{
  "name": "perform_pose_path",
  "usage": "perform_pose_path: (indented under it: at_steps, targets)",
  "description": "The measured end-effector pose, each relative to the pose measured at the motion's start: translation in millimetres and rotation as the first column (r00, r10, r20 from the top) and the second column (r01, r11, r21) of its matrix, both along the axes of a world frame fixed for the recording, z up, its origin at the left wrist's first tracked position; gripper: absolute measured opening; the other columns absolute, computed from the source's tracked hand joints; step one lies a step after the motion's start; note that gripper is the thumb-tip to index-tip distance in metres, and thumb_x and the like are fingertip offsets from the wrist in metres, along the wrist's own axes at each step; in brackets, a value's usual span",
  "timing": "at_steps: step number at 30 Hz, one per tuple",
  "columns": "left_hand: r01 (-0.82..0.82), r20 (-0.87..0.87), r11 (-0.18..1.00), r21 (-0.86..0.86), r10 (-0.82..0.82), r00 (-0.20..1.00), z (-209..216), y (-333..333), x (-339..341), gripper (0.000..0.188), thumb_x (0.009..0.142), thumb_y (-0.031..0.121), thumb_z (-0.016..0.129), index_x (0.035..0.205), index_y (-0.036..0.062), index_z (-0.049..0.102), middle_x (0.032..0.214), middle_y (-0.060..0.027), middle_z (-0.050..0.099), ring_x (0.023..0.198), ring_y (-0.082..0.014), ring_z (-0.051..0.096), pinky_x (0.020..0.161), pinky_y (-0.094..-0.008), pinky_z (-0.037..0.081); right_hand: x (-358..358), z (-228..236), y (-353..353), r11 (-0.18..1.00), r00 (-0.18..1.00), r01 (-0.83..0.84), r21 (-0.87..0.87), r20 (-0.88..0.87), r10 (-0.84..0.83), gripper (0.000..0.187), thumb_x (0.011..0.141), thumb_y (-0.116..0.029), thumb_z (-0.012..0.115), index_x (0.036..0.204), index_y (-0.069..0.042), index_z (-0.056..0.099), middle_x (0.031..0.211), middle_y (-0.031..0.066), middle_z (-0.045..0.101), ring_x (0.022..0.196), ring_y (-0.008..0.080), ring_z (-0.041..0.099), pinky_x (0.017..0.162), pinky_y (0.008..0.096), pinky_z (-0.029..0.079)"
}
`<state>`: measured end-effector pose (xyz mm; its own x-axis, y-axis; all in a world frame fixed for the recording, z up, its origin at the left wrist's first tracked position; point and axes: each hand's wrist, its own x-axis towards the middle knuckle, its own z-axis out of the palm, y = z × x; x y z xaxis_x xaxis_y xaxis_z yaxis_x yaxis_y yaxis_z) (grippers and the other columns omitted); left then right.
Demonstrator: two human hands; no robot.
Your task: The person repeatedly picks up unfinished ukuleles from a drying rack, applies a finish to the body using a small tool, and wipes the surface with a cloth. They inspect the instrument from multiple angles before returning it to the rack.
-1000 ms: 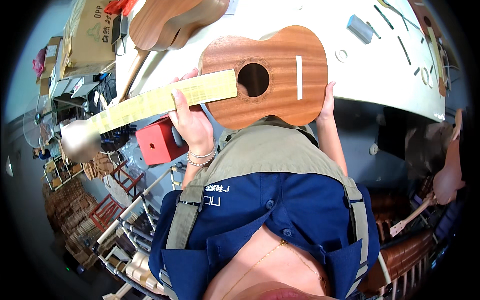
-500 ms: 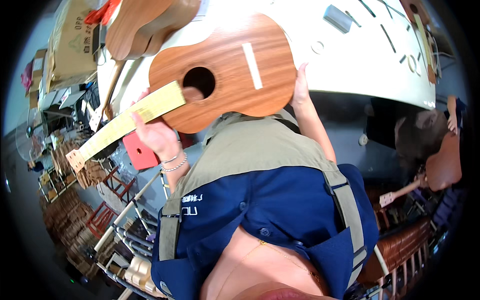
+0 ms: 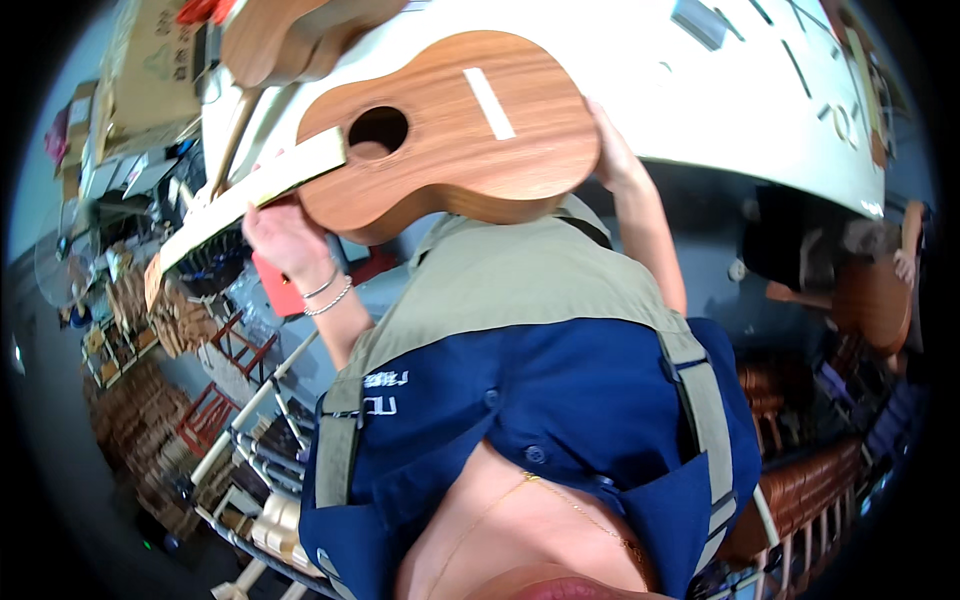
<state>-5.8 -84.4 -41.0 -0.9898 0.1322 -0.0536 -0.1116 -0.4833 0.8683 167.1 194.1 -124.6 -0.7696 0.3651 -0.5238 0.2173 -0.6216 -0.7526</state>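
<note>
My left hand (image 3: 285, 235) is wrapped around the pale, unfinished neck (image 3: 240, 200) of the ukulele (image 3: 460, 130), fingers curled up from beneath it where the neck meets the body; two thin bracelets (image 3: 328, 292) sit on that wrist. I hold the instrument up in front of my chest, tilted, its headstock end pointing down to my left and its face turned toward my camera. Below that hand I see a red box (image 3: 280, 285), partly hidden by my forearm, and further left stacks of wooden parts (image 3: 150, 310) on racks. Above the neck, at the top edge, another unfinished wooden instrument body (image 3: 290, 40) lies beside a cardboard box (image 3: 150, 70). The ukulele's brown body shows a round sound hole (image 3: 378, 128) and a light rectangular strip (image 3: 490, 103) where the bridge goes. Behind it runs a white workbench (image 3: 740, 110) with small tools scattered on it. My right hand (image 3: 610, 150) presses against the lower end of the body, mostly hidden behind it, so I cannot tell how its fingers are set. At far right, another person (image 3: 880, 290) handles a brown instrument.
</note>
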Motion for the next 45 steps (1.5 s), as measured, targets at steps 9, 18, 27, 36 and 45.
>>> perform_pose_path:
  at_steps: [9,18,27,36,45]
  targets:
    - [-0.174,-0.310,0.941,-0.292,0.079,0.947,15,-4,9,0.041,0.088,0.035,0.045,0.108,-0.0003,0.041,0.097,-0.0116,0.051,0.091,-0.0210,0.053,0.080,-0.0308,0.044,11,-19,6,0.971,0.969,-0.154,-0.181,0.166,0.185,0.071,0.081,-0.059,0.036,0.122,-0.002,0.040,0.125,0.0161,0.041,0.111,0.0232,0.040,0.091,0.0372,0.032]
    - [-0.160,-0.350,0.944,-0.289,0.051,0.935,23,2,12,0.040,0.088,0.035,0.043,0.105,-0.0008,0.040,0.095,-0.0146,0.053,0.092,-0.0244,0.054,0.081,-0.0349,0.043,15,-35,2,0.964,0.980,-0.147,-0.222,0.096,0.172,0.068,0.082,-0.057,0.037,0.120,-0.001,0.041,0.120,0.0142,0.045,0.106,0.0204,0.045,0.087,0.0334,0.037]
    - [-0.026,-0.368,0.971,-0.239,-0.066,0.927,35,23,6,0.047,0.089,0.036,0.039,0.116,-0.0008,0.031,0.094,-0.0175,0.054,0.089,-0.0356,0.056,0.082,-0.0472,0.043,-45,-53,98,0.216,0.821,-0.435,0.874,0.483,-0.303,0.036,0.081,-0.037,0.051,0.086,-0.003,0.063,0.082,0.0158,0.062,0.074,0.0288,0.059,0.067,0.0366,0.045]
    - [0.009,-0.489,0.958,-0.286,-0.154,0.858,52,46,3,0.048,0.089,0.034,0.042,0.117,-0.0027,0.028,0.090,-0.0168,0.054,0.084,-0.0326,0.058,0.079,-0.0431,0.045,-89,-60,147,0.262,0.770,-0.595,0.760,0.632,-0.086,0.036,0.068,-0.028,0.069,0.091,-0.001,0.060,0.082,0.0130,0.062,0.077,0.0246,0.060,0.073,0.0316,0.046]
    - [0.024,-0.538,0.944,-0.328,-0.208,0.817,55,51,9,0.048,0.086,0.030,0.048,0.117,-0.0010,0.028,0.087,-0.0137,0.056,0.080,-0.0254,0.060,0.074,-0.0347,0.047,-96,74,16,0.798,0.847,-0.039,0.601,-0.404,0.346,0.024,0.083,-0.021,0.055,0.093,0.001,0.056,0.083,0.0145,0.061,0.075,0.0202,0.063,0.067,0.0277,0.053]
